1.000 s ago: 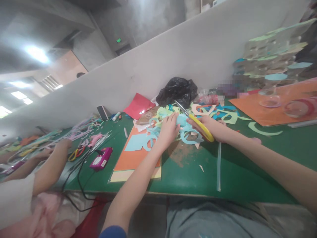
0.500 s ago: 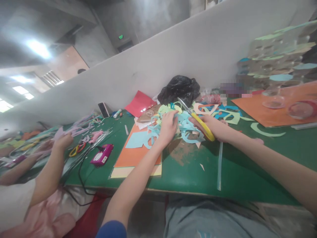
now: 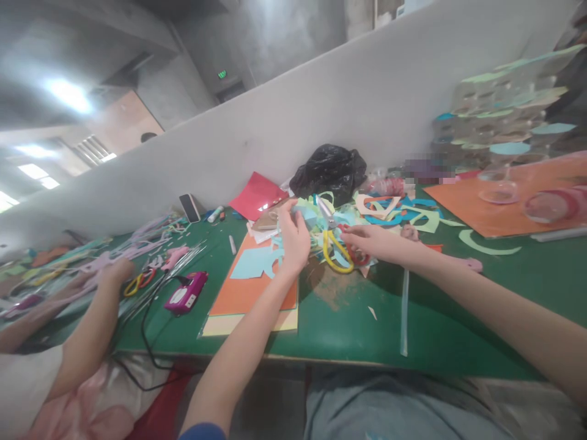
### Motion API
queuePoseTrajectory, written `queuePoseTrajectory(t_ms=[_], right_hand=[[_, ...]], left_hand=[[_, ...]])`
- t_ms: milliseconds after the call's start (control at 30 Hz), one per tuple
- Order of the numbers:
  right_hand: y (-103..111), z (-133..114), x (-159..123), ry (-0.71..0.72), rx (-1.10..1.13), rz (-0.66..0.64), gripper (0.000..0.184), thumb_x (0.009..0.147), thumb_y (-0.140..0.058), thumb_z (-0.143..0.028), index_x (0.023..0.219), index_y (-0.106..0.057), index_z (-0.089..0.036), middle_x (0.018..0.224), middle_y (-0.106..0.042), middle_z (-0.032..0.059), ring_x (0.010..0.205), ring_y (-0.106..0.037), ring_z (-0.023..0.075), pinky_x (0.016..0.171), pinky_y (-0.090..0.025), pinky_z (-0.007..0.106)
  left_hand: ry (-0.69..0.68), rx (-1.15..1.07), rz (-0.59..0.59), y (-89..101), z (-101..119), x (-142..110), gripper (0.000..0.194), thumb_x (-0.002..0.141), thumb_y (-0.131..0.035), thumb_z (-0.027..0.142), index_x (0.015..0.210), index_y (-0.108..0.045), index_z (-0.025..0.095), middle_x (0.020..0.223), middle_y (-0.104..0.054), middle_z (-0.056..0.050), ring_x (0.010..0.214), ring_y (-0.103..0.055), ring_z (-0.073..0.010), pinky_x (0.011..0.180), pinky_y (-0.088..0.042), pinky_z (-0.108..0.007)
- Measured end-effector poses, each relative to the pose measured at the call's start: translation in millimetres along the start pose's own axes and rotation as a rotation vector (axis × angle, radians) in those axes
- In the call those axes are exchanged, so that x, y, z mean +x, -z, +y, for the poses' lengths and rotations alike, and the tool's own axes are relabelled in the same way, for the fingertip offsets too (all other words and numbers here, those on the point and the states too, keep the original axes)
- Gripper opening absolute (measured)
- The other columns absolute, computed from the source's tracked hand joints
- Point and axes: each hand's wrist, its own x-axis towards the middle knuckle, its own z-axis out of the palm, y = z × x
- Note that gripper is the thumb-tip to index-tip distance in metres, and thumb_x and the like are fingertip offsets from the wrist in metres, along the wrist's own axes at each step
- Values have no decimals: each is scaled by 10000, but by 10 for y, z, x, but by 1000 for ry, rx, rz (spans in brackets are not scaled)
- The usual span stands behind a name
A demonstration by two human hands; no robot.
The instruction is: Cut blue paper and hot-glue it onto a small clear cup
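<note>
My left hand (image 3: pixel 293 237) is raised a little over the green table (image 3: pixel 348 318), its fingers pinched on a light blue paper piece (image 3: pixel 306 214) from the heap of paper scraps (image 3: pixel 339 220). Scissors (image 3: pixel 335 249) with a yellow and a red handle loop lie on that heap, blades pointing away from me. My right hand (image 3: pixel 373 241) reaches in from the right with fingers stretched out low over the red loop; it does not grip the scissors.
Orange and pale yellow sheets (image 3: pixel 243 293) lie under my left forearm. A black bag (image 3: pixel 328 171), a red sheet (image 3: pixel 257 194) and a phone (image 3: pixel 189 208) stand by the white partition. Another person's arm (image 3: pixel 92 324) works at left near a magenta tool (image 3: pixel 186 293) and its cable.
My right hand has let the scissors down onto the scrap heap and opened. My left hand has lifted off the pile with a light blue piece pinched in it.
</note>
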Motion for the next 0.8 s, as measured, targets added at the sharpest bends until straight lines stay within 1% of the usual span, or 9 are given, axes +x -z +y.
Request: queuePoseTrajectory(t_ms=[67,133,233,333,400,500,633,700,800], right_hand=[[-6,-18,-2,11,24,24,478,945,-528,-580,1148,-688,-177,1219,-724,141,1043,-698,286,806,-545,335],[-10,-30,-11,43,88,49,539,943,-541,-566,1300,-628,-171,1381,-643,154,1129,-671,287,861,-547,341],[-28,-34,-29,120,173,71,557,920,-586,-557,1346,-598,-199,1440,-602,137,1160,-654,268,872,-551,329],[-60,-19,-24,196,208,103,446,927,-575,-519,1233,-649,-203,1304,-680,115,1073,-675,237,853,-542,316],[-74,0,-9,224,208,131,379,931,-541,-508,1089,-675,-191,1090,-729,88,906,-680,210,775,-527,308],[-65,25,8,251,225,141,367,902,-527,-541,893,-634,-190,805,-669,27,685,-597,167,654,-466,297],[-28,30,10,263,243,182,372,866,-532,-561,755,-558,-207,676,-576,-10,616,-517,150,612,-412,297],[-19,31,14,258,228,227,363,865,-535,-543,706,-522,-217,632,-546,-17,606,-503,151,600,-391,298],[-23,38,20,236,231,269,351,862,-560,-522,685,-491,-227,598,-528,-24,580,-489,149,574,-371,297]], left_hand=[[-23,-6,-19,-14,11,-21,218,1019,-434,310,1213,-508,242,1242,-565,-105,1225,-538,-204,1079,-384,-361],[-38,-22,-51,-31,32,-53,211,1015,-434,298,1200,-518,237,1228,-574,-111,1213,-544,-216,1063,-396,-373],[-3,-84,-130,-60,86,-121,209,1011,-442,300,1187,-540,250,1221,-594,-103,1168,-571,-220,1003,-433,-362],[4,-138,-226,-89,155,-198,209,1010,-451,328,1178,-558,264,1209,-603,-89,1128,-587,-214,967,-448,-347],[-23,-148,-274,-108,194,-237,207,1011,-451,329,1174,-558,261,1205,-601,-88,1123,-583,-214,965,-446,-348],[-17,-166,-303,-133,222,-268,215,1005,-461,325,1189,-546,251,1228,-593,-98,1090,-583,-213,944,-452,-350],[58,-169,-307,-145,202,-283,327,981,-530,403,1263,-485,244,1287,-546,-115,1031,-584,-203,889,-485,-345],[26,-132,-333,-143,189,-289,359,976,-539,434,1262,-470,229,1273,-530,-120,1039,-577,-203,882,-500,-352],[-30,-95,-428,-141,192,-302,391,964,-562,452,1259,-465,215,1277,-526,-128,1085,-573,-215,897,-516,-373]])
